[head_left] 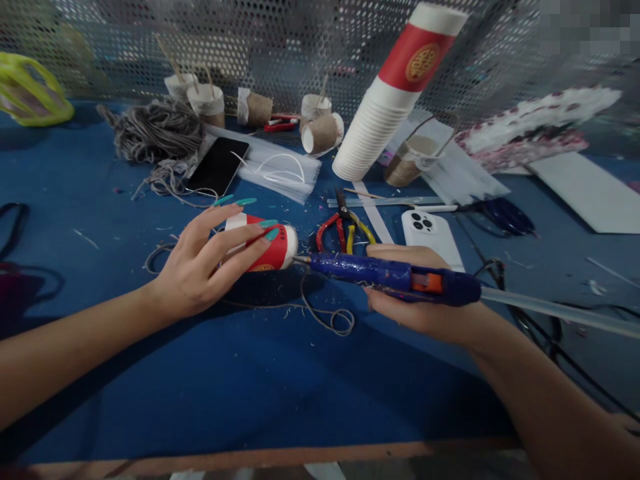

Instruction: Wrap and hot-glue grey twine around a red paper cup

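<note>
Lying on its side, a red and white paper cup (281, 248) is under my left hand (205, 257), whose fingers wrap over its wall. My right hand (415, 293) grips a blue glue gun (360, 268) with an orange part on its body. The gun's metal nozzle meets the cup's end at its edge, or is very close to it. A clear glue stick (555, 310) juts from the gun's back. Thin grey cord (325, 320) trails over the blue table from behind the cup and curls into a loop.
Behind the hands lie pliers (345, 223), a white phone (433, 233), a black phone (220, 165) and clear glue sticks (280, 173). A tall stack of paper cups (375, 120) leans beside a twine-wrapped basket (413, 160). A grey yarn bundle (155, 130) sits back left. Black cables run at right.
</note>
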Tool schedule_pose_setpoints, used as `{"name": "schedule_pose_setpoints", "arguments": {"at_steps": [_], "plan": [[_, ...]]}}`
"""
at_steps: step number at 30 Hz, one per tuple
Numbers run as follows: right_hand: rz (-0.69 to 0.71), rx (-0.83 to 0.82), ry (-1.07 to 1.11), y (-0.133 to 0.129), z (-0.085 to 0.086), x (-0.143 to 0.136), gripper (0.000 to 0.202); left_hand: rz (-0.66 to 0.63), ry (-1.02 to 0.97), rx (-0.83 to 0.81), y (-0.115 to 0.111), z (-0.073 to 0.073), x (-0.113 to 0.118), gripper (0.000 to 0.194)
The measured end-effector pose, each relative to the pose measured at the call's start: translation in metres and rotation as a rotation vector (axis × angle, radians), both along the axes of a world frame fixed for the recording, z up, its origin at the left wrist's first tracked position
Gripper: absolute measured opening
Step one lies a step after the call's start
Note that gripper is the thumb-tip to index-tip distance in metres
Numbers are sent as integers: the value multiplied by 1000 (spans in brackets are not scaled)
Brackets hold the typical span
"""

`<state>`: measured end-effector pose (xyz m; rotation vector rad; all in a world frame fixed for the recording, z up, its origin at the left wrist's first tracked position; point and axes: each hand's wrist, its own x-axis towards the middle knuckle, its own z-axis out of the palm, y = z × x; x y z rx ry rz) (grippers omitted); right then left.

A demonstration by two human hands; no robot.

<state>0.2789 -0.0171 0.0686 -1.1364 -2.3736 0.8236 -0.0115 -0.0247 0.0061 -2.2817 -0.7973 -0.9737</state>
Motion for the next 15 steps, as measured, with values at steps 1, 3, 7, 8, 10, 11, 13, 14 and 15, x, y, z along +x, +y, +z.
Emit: {"name": "schedule_pose_setpoints", "arguments": {"at_steps": [1, 3, 7, 8, 10, 11, 13, 14, 15], "plan": [[-14, 6, 2, 0, 0, 0, 22, 2, 3, -4, 0, 1, 0, 45], [-39, 7, 7, 0, 1, -1, 19, 3, 8, 8, 0, 2, 1, 45], [-73, 2, 9, -2, 2, -1, 17, 5, 15, 43, -1, 3, 0, 44], [-80, 1, 7, -2, 3, -1, 17, 4, 18, 42, -1, 2, 0, 43], [-86, -4, -3, -2, 2, -1, 17, 0, 25, 32, -2, 2, -1, 41], [-86, -2, -4, -2, 2, -1, 18, -8, 26, 35, -2, 1, -1, 40], [-81, 7, -4, -2, 2, -1, 17, -25, 19, 46, -2, 0, -2, 40], [-81, 13, -4, -1, 2, -1, 16, -33, 18, 49, -2, 0, -2, 40], [-80, 16, -5, -1, 2, -1, 16, -41, 17, 51, -3, 0, -2, 41]]}}
